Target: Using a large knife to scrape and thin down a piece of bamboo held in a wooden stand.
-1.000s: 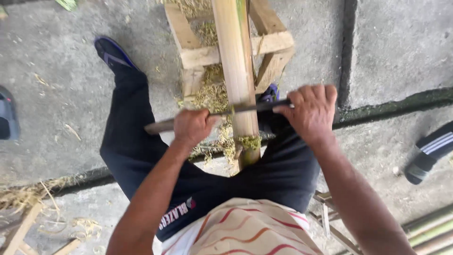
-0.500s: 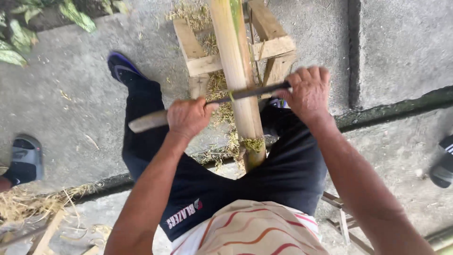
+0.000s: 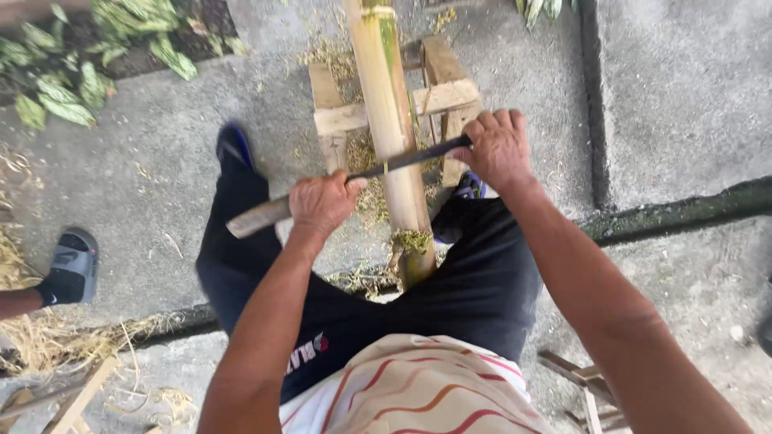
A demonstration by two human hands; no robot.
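Left hand (image 3: pixel 322 202) is gripping the machete (image 3: pixel 354 175) handle, right hand (image 3: pixel 498 147) is clamping its blade tip. Blade is lying across the bamboo pole (image 3: pixel 392 120) on the wooden stand (image 3: pixel 438 96).

Soft, even daylight with faint shadows and no glare; slight blur left of the bamboo pole (image 3: pixel 392 120).

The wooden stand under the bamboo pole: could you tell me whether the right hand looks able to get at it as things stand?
Probably yes: the right hand grips the blade directly above the wooden stand, with nothing between, though it is occupied.
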